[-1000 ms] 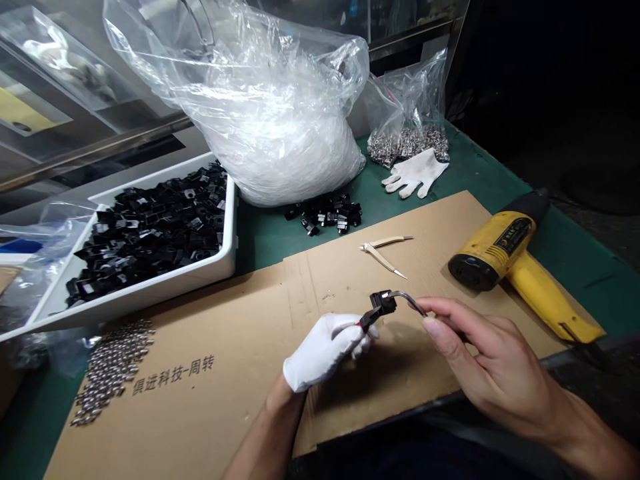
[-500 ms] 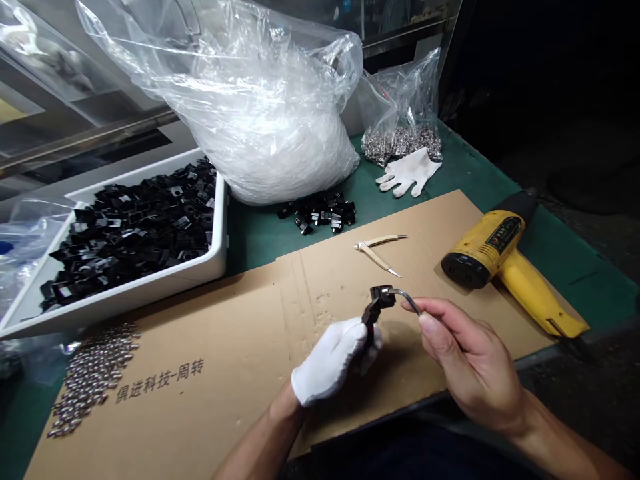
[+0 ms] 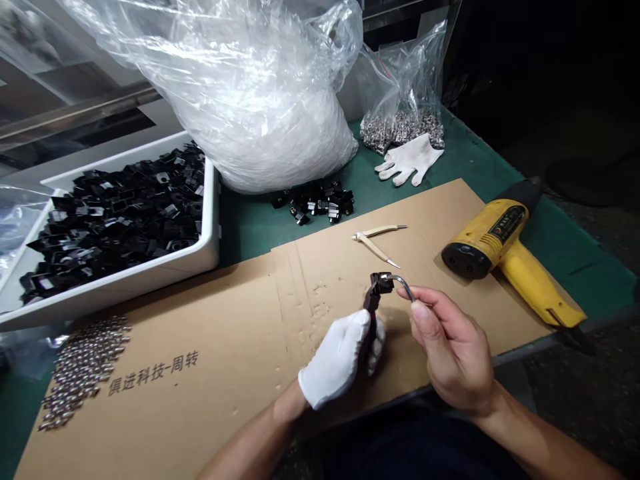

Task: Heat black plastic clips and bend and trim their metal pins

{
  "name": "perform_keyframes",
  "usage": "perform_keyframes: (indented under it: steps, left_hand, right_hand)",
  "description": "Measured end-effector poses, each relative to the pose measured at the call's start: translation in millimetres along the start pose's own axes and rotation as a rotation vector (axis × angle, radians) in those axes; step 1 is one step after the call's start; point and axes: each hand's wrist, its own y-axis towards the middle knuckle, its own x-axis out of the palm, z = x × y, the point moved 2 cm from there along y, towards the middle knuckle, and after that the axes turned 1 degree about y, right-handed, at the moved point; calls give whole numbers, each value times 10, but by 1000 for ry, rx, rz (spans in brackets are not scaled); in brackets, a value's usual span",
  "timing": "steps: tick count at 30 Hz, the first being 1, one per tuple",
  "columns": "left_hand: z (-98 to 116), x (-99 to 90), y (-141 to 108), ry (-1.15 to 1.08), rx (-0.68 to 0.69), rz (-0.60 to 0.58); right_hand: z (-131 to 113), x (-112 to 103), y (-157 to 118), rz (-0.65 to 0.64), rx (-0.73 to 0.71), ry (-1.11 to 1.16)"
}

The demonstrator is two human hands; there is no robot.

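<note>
My left hand [image 3: 336, 360], in a white glove, is closed around a dark piece with a trace of red, largely hidden by the fingers. At its upper end sits a small black plastic part [image 3: 382, 283]. In the bare fingers of my right hand [image 3: 453, 340] is a bent metal hex key [image 3: 406, 287]. The key's short end meets the black part at a silvery spot; whether it sits inside cannot be made out. Just beyond lie cream-handled tweezer-like pliers [image 3: 377, 241], spread apart on the cardboard sheet [image 3: 240, 347].
A white bin [image 3: 213, 220] of black parts stands left. Small metal pieces [image 3: 85, 373] lie in rows below it. Behind are a large clear bag [image 3: 280, 120], loose black parts [image 3: 320, 200], a bag of metal fittings [image 3: 403, 127] and a white glove [image 3: 413, 160]. A yellow heat gun [image 3: 505, 247] lies right.
The view has shifted slightly, so the bench appears higher. My right hand has turned a little and come slightly closer to my left, with the hex key still at the black part.
</note>
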Motion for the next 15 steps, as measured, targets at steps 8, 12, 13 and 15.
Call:
perform_keyframes:
  steps: [8, 12, 13, 15]
  left_hand:
    - [-59, 31, 3, -141, -66, 42]
    - [-59, 47, 4, -161, -84, 71]
    - [-58, 53, 4, -161, -89, 74]
    - [-60, 63, 4, -168, -101, 81]
  right_hand:
    - [92, 112, -28, 75, -5, 12]
    - [118, 144, -20, 107, -13, -2]
    - [123, 148, -18, 116, -17, -5]
    - [133, 159, -18, 135, -26, -13]
